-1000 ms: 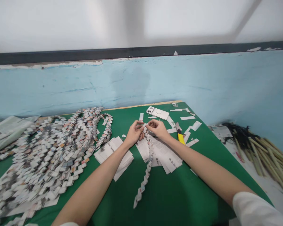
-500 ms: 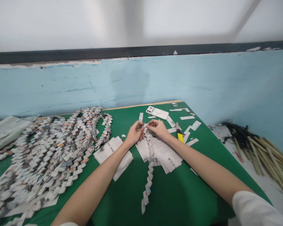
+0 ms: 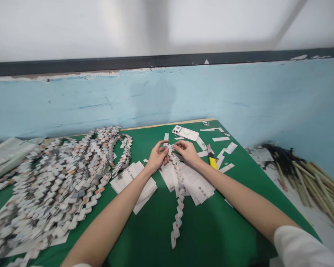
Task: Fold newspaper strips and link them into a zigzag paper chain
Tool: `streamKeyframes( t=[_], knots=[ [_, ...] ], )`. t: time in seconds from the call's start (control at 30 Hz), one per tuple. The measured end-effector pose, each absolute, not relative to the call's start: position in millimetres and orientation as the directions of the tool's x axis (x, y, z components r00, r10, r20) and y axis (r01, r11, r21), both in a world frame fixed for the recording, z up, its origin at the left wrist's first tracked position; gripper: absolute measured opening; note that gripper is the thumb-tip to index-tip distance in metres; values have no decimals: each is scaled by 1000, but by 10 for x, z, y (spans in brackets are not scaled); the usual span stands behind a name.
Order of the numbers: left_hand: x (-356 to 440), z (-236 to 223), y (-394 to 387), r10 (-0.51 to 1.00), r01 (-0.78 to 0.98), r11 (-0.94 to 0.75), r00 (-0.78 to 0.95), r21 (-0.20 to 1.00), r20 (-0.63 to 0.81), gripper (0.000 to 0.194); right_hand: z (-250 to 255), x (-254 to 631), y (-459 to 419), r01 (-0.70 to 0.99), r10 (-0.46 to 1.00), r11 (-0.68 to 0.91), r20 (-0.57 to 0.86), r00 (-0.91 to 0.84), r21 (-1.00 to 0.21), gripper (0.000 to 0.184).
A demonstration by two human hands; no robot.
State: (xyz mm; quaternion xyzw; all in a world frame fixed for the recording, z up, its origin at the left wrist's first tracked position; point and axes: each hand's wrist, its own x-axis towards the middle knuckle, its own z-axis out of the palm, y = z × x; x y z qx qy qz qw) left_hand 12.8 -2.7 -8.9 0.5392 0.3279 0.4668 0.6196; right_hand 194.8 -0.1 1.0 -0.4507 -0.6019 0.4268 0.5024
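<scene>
My left hand [image 3: 157,155] and my right hand [image 3: 187,151] meet over the green table [image 3: 200,233], both pinched on the top end of a folded paper chain [image 3: 179,196]. The chain hangs from my fingers and trails toward me across the cloth, ending near the table's middle. Under my hands lie flat stacks of cut newspaper strips [image 3: 196,183], with another stack [image 3: 133,180] by my left wrist.
A big heap of finished paper chain [image 3: 58,181] covers the table's left half, with newspapers [image 3: 5,154] behind it. A white phone [image 3: 186,133], a yellow cutter [image 3: 212,158] and loose paper strips [image 3: 225,150] lie at the far right. Bamboo sticks [image 3: 311,181] lie on the floor to the right.
The chain's free end has swung to the right and a little nearer me. Both hands stay pinched together at the same spot.
</scene>
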Motion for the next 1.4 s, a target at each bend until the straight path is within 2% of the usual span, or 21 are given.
streamKeyframes(
  t=[0.23, 0.87, 1.4],
  knots=[
    [132, -49, -56, 930, -216, -31, 352, 976, 107, 50, 22, 1937, -22, 149, 961, 271, 257, -106, -951, 27],
    [178, -110, -57, 929, -108, -94, 348, 990, 126, 46, 72, 1952, -38, 205, 960, 271, 249, -127, -940, 23],
    [184, -103, -72, 935, -65, -161, 311, 985, 173, 41, 91, 2090, 54, 234, 934, 281, 210, -290, -931, 26]
  ],
)
